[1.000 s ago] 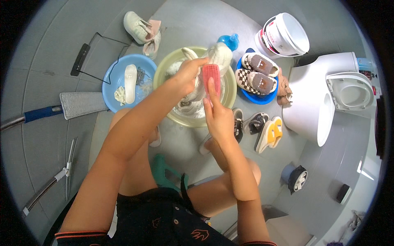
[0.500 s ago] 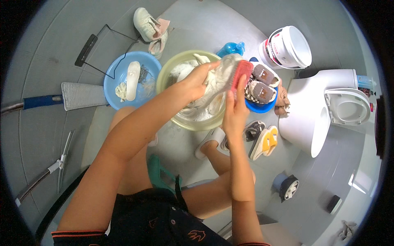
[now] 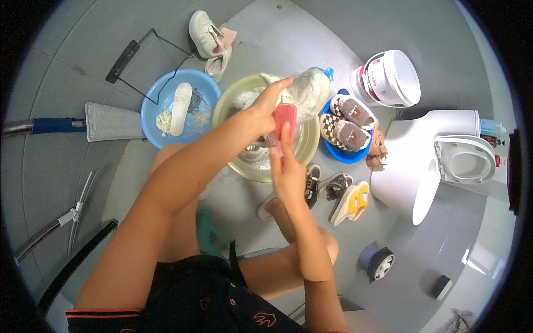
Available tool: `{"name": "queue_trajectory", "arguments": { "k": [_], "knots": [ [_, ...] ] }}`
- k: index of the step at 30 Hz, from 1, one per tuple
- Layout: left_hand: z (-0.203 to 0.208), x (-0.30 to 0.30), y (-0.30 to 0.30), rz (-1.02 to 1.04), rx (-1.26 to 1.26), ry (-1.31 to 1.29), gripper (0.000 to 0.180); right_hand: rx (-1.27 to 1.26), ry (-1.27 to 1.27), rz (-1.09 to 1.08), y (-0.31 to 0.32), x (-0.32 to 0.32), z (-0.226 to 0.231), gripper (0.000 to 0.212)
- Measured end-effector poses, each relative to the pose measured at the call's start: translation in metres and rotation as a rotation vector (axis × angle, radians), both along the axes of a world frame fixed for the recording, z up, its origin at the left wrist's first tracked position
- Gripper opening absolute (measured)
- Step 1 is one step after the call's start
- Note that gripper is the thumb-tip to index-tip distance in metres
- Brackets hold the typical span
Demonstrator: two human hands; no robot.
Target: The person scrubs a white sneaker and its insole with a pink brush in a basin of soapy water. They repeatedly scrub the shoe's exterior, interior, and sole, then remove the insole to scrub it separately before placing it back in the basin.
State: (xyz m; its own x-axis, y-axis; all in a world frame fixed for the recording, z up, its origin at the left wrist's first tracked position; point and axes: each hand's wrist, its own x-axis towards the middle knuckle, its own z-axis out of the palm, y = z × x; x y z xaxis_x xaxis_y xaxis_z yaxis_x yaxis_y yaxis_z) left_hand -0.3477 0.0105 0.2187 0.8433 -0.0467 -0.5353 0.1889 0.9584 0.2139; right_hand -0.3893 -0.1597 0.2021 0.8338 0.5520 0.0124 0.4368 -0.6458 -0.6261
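A wet white shoe (image 3: 311, 95) is gripped in my left hand (image 3: 266, 108) above the far right part of a pale green basin (image 3: 315, 145). My right hand (image 3: 288, 176) holds a pink scrubbing brush (image 3: 286, 119) against the shoe's near end, next to my left hand. The bristles are turned away from view. Sudsy water (image 3: 258, 162) and other soaked pieces lie in the basin, partly covered by my hands and forearm.
On the left, a light blue basin (image 3: 150, 119) holds a white insole and laces. Sneakers (image 3: 206, 34) stand beyond it. To the right are a blue tub (image 3: 348, 157) of checkered shoes, a white bucket (image 3: 383, 80), yellow slippers (image 3: 351, 203) and a toilet (image 3: 408, 166).
The brush has moved left and nearer, from the shoe's right end toward my left hand. The shoe has turned, so its rounded white end now shows. The whole view has shifted slightly.
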Motion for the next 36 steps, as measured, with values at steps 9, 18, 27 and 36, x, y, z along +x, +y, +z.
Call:
{"name": "queue_trajectory", "arguments": {
  "k": [9, 18, 27, 36],
  "knots": [
    [-0.001, -0.003, -0.004, 0.103, 0.054, -0.088, 0.027, 0.028, 0.034, -0.109, 0.005, 0.016, 0.017, 0.06],
    [-0.009, -0.013, -0.005, -0.104, 0.321, -0.179, 0.051, 0.315, -0.027, -0.181, -0.012, 0.054, 0.019, 0.058],
    [-0.015, -0.01, -0.011, -0.241, 0.374, -0.283, 0.073, 0.047, -0.082, -0.193, 0.005, 0.047, 0.027, 0.058],
    [0.022, -0.02, -0.012, -0.067, 0.218, -0.225, 0.056, 0.138, 0.068, -0.232, -0.001, 0.051, 0.034, 0.063]
  ]
}}
